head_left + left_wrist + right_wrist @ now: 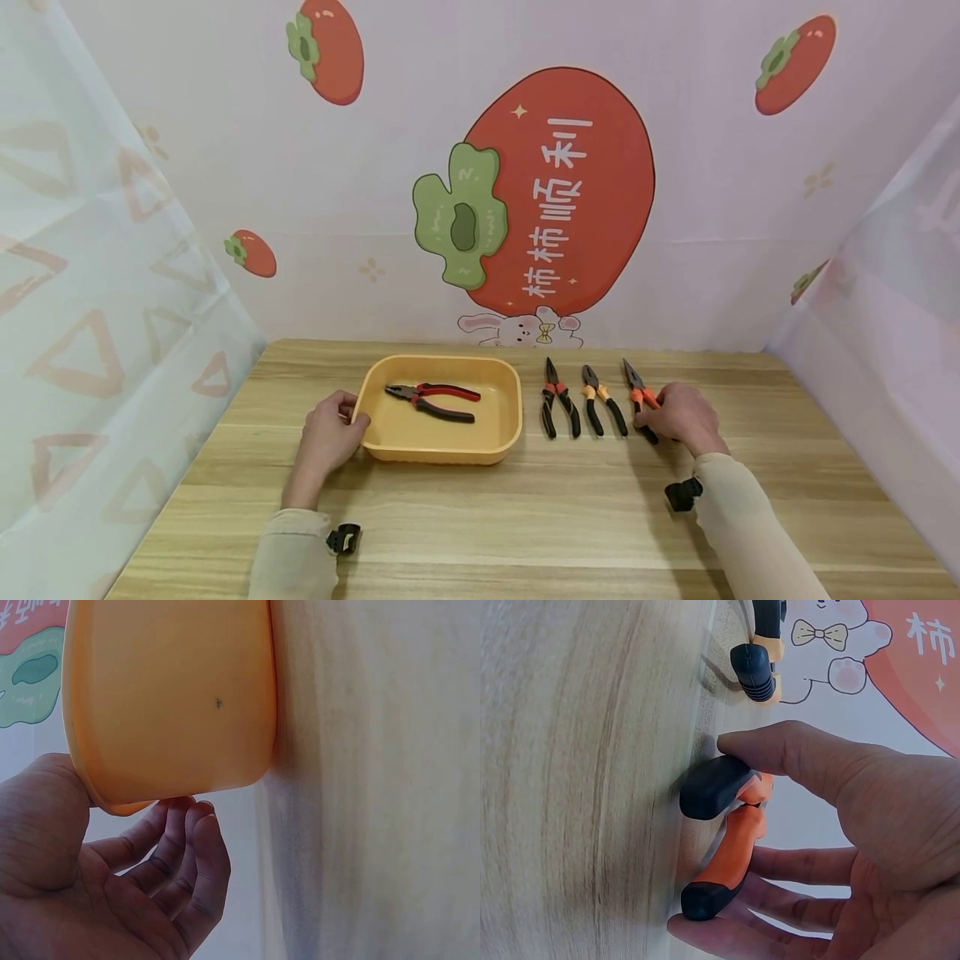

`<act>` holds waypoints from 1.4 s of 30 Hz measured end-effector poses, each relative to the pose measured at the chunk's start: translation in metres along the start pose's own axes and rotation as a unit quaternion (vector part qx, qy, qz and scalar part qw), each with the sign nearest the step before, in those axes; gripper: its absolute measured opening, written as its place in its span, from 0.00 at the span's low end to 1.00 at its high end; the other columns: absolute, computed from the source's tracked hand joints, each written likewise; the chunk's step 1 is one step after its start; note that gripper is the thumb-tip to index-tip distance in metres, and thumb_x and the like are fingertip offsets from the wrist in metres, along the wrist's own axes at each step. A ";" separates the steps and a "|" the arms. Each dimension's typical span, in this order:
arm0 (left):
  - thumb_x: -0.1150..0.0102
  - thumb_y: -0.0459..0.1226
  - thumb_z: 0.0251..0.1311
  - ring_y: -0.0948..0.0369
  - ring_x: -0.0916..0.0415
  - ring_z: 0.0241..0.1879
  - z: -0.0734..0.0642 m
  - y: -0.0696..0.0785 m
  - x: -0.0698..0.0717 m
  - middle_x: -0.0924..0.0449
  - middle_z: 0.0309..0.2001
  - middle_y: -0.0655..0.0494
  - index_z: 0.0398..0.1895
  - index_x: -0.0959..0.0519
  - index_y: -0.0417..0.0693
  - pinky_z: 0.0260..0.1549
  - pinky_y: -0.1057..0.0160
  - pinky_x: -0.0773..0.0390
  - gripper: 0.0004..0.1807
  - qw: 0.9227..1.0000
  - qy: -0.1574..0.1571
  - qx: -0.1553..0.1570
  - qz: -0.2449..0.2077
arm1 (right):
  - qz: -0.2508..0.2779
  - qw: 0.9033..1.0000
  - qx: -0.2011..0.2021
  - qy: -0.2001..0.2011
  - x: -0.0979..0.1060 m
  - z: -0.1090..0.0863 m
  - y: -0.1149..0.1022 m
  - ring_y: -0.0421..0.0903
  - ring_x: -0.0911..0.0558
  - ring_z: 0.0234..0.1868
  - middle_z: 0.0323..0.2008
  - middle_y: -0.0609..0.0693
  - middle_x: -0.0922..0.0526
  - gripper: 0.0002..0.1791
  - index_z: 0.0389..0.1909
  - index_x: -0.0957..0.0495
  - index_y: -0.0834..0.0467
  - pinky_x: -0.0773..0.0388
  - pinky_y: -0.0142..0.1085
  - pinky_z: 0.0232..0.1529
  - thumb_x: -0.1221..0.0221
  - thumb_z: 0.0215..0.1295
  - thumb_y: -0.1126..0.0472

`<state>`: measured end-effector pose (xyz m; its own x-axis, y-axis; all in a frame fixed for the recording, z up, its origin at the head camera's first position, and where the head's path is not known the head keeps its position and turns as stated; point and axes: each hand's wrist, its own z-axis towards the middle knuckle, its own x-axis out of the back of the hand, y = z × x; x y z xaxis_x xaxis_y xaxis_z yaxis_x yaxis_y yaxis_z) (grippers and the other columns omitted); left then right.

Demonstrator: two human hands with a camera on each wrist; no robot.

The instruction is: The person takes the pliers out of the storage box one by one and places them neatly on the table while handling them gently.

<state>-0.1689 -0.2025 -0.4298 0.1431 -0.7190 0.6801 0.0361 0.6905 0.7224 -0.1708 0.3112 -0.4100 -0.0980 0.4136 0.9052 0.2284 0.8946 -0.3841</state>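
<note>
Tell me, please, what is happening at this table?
A person is handling pliers and a tray. The left hand holds the side of the tray, where the red pliers lie. The right hand grips the handles of the orange pliers. Between them, the striped pliers and the yellow pliers lie on the table, to the right of the tray.

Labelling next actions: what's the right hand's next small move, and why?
Probably lift the orange-and-black pliers slightly: the right hand flanks their handles with thumb and fingers, while the left hand holds the yellow tray by its rim.
</note>
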 end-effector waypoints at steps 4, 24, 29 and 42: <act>0.42 0.33 0.62 0.53 0.23 0.34 0.000 0.000 0.000 0.21 0.34 0.47 0.47 0.20 0.35 0.31 0.58 0.26 0.13 1.000 -0.002 -0.001 -0.002 | 0.002 1.000 -0.004 -0.001 -0.001 0.000 0.000 0.47 0.30 0.19 0.17 0.49 0.30 0.21 0.20 0.28 0.56 0.40 0.36 0.20 0.29 0.56 0.49; 0.42 0.33 0.62 0.53 0.22 0.35 0.000 0.000 0.000 0.21 0.34 0.47 0.46 0.21 0.34 0.32 0.58 0.26 0.13 1.000 -0.003 0.003 -0.001 | 0.004 1.000 -0.014 -0.011 0.000 0.000 -0.002 0.48 0.28 0.19 0.18 0.51 0.26 0.20 0.24 0.26 0.58 0.37 0.37 0.20 0.29 0.57 0.49; 0.42 0.33 0.62 0.53 0.23 0.35 0.000 0.000 0.000 0.21 0.34 0.47 0.46 0.21 0.34 0.33 0.58 0.26 0.13 1.000 -0.004 0.004 0.000 | 0.000 1.000 -0.026 -0.018 0.001 -0.001 -0.004 0.49 0.27 0.21 0.20 0.52 0.26 0.20 0.25 0.26 0.59 0.36 0.38 0.21 0.29 0.58 0.49; 0.41 0.33 0.62 0.53 0.22 0.35 -0.002 0.002 0.001 0.21 0.34 0.46 0.46 0.20 0.34 0.32 0.58 0.26 0.12 1.000 -0.002 0.003 -0.005 | -0.011 0.999 -0.031 -0.021 0.000 0.000 -0.005 0.49 0.29 0.22 0.21 0.52 0.29 0.22 0.25 0.29 0.58 0.37 0.39 0.23 0.30 0.58 0.48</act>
<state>-0.1667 -0.2017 -0.4279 0.1379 -0.7269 0.6727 0.0326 0.6822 0.7304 -0.1718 0.3065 -0.4077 -0.1445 0.4023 0.9040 0.2847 0.8919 -0.3514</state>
